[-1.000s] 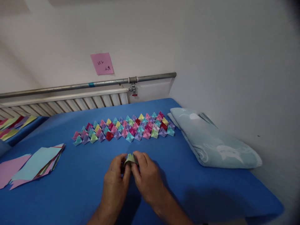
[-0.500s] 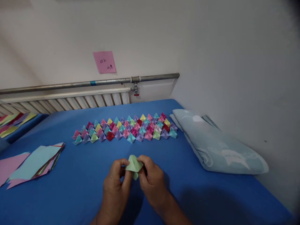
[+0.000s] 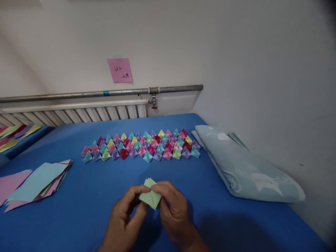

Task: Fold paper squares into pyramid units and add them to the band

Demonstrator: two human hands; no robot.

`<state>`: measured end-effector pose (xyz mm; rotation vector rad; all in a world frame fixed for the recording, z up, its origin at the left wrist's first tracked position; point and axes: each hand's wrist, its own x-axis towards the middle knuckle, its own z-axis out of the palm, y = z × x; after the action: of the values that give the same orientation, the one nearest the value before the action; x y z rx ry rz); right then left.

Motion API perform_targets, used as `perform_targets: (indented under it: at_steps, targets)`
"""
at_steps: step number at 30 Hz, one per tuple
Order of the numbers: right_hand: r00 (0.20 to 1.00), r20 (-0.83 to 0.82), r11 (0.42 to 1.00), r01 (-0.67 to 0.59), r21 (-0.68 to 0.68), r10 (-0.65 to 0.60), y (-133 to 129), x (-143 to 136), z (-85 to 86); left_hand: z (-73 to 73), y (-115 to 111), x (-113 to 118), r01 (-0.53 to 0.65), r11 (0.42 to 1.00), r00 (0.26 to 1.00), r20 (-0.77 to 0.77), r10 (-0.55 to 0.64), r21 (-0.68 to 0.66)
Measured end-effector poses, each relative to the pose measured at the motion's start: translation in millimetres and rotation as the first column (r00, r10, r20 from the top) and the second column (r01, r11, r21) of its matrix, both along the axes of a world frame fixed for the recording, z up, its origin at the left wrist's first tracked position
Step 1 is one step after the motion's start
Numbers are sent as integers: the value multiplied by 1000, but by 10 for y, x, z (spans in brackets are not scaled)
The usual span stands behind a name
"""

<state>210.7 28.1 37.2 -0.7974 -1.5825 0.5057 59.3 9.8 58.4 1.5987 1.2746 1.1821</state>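
A light green folded paper (image 3: 150, 199) is held between both hands above the blue cover, its pointed tips facing away from me. My left hand (image 3: 127, 217) pinches its left side, thumb below and index finger on top. On the right side, my right hand (image 3: 174, 210) grips the same paper, with the index fingertip near its middle. Beyond the hands, several small folded paper pieces (image 3: 141, 145) in pink, teal, purple, yellow, red and green stand in close rows.
Loose paper sheets (image 3: 39, 182) lie at the left on the blue cover (image 3: 91, 196). More coloured paper (image 3: 18, 134) is at the far left. A folded light blue blanket (image 3: 241, 168) sits at the right by the wall. Behind are a radiator (image 3: 99, 113) and a pipe.
Both hands have shifted slightly toward me. The green paper now looks flatter and diamond-shaped, and the fingertips have moved inward over its top. The view has shifted a little.
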Motion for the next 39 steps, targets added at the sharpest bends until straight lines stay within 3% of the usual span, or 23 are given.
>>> perform_targets:
  at_steps: [3,7,10,13,16,18,23,28,34,36,39]
  targets:
    - [999,31,1000,-18,5,18,-10,18,26,75,-12,-67,85,991,994,74,-77,-107]
    - [994,61,996,-91,-22,92,-27,36,53,115,10,-54,-5,981,990,139,33,-195]
    - [981,36,974,-184,-132,190,-43,50,57,91,37,-21,-64,967,968,219,120,-248]
    - [960,-76,906,-278,-317,268,-42,55,43,66,46,-25,-73,959,954,260,146,-273]
    - [951,-234,824,-293,-484,201,-8,40,53,46,32,-53,-68,958,970,206,128,-277]
    - [959,-217,789,-273,-550,180,20,24,83,28,19,-69,-63,962,982,154,107,-266]
    - [971,-112,787,-236,-570,210,46,2,147,34,19,-100,-7,953,991,126,47,-304]
    - [959,-133,753,-279,-596,250,49,10,133,153,64,-114,-33,914,982,157,105,-403]
    - [948,-122,731,-305,-611,294,86,25,133,198,105,-123,-31,895,999,12,41,-444]
    - [938,-137,689,-328,-646,319,101,22,127,196,114,-123,-40,892,999,-33,28,-450]
    - [909,-272,566,-411,-715,317,102,13,103,191,127,-119,-60,883,998,-28,53,-465]
